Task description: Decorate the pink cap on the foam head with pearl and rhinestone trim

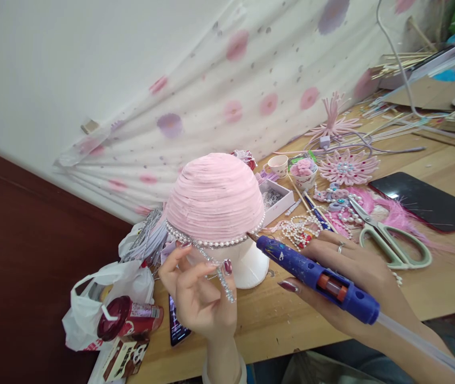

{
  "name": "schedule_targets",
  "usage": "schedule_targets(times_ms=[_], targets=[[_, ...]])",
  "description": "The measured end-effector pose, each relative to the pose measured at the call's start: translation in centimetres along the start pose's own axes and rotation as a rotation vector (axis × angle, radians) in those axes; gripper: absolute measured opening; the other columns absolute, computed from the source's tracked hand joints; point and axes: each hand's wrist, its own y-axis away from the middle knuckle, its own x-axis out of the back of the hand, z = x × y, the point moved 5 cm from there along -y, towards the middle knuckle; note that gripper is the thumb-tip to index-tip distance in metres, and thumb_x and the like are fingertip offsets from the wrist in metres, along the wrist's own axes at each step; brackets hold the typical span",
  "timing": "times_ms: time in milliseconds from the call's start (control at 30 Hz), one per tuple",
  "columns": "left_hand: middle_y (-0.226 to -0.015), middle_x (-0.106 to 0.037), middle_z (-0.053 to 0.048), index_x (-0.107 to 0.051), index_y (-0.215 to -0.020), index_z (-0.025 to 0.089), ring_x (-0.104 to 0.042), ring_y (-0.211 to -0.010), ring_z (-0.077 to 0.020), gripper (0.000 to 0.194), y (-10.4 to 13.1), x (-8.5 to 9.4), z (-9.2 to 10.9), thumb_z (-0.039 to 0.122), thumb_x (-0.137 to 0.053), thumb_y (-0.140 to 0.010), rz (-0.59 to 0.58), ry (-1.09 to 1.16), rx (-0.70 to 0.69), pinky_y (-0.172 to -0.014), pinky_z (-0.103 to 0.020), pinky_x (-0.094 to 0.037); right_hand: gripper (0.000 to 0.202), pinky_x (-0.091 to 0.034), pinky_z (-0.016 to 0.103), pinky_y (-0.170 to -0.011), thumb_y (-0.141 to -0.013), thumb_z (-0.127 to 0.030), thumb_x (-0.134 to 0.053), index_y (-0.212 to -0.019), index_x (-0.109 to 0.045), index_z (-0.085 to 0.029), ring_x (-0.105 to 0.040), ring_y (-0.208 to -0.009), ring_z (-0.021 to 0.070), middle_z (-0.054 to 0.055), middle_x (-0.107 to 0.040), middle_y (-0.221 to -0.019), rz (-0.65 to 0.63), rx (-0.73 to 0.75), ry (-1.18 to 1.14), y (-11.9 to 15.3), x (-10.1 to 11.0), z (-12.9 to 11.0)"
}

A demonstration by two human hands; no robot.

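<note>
A pink domed cap [215, 197], ridged all round, sits on a white stand [247, 266]. A row of white pearl beads [227, 242] and silver trim edge its rim. My left hand [203, 288] is just below the rim at the front left, its fingers pinching a loose silver tinsel strip [225, 280] that runs up to the rim. My right hand [347, 272] is wrapped round a blue glue gun [307, 269] with a clear glue stick in its back end. The metal tip of the gun is at the rim's front right, touching or very near the beads.
Green-handled scissors [395, 240], pearl strings [301, 229] and a black tablet [431, 200] lie to the right. Behind them are a white box [277, 200] and pink flowers [347, 168]. At left stand a plastic bag [87, 314], a red cup [141, 317] and a phone [178, 322].
</note>
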Motion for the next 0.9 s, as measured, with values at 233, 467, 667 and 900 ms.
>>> schedule_targets(times_ms=[233, 467, 667, 900], targets=[[-0.114, -0.057, -0.005, -0.067, -0.1, 0.023, -0.056, -0.112, -0.0231, 0.026, 0.6, -0.1, -0.2, 0.016, -0.069, -0.076, -0.016, 0.051, -0.07, -0.107, -0.053, -0.045, 0.033, -0.042, 0.029, -0.053, -0.089, -0.049, -0.072, -0.071, -0.061, -0.024, -0.056, -0.057, 0.015, -0.002, -0.057, -0.061, 0.003, -0.248, -0.206, -0.4, 0.2, 1.5], [-0.122, -0.056, -0.006, -0.064, -0.12, 0.026, -0.053, -0.126, -0.027, 0.039, 0.9, -0.4, -2.1, 0.042, -0.062, -0.084, 0.118, 0.146, 0.021, -0.115, -0.052, -0.041, 0.055, -0.036, 0.025, -0.039, -0.083, -0.074, -0.064, -0.062, -0.072, -0.024, -0.061, -0.054, 0.0168, 0.005, -0.07, -0.063, -0.045, -0.761, -0.534, 0.3, -1.2, 3.8], [-0.132, -0.055, -0.005, -0.056, -0.126, 0.03, -0.053, -0.131, -0.0253, 0.043, 0.9, -0.8, -3.6, 0.04, -0.061, -0.084, 0.128, 0.091, 0.016, -0.114, -0.048, -0.046, 0.058, -0.031, 0.024, -0.036, -0.086, -0.072, -0.062, -0.061, -0.072, -0.02, -0.045, -0.042, 0.0109, 0.002, -0.061, -0.053, 0.137, -0.829, -0.377, 0.6, 0.5, 5.4], [-0.148, -0.05, -0.008, -0.044, -0.115, 0.031, -0.048, -0.138, -0.038, 0.045, 1.7, 0.5, -6.4, 0.048, -0.064, -0.078, 0.128, 0.083, 0.08, -0.117, -0.068, -0.038, 0.055, -0.045, 0.033, -0.051, -0.08, -0.073, -0.065, -0.082, -0.079, -0.02, -0.065, -0.061, 0.0248, 0.009, -0.072, -0.07, 0.392, -0.96, 0.237, 3.3, 9.6, 13.1]])
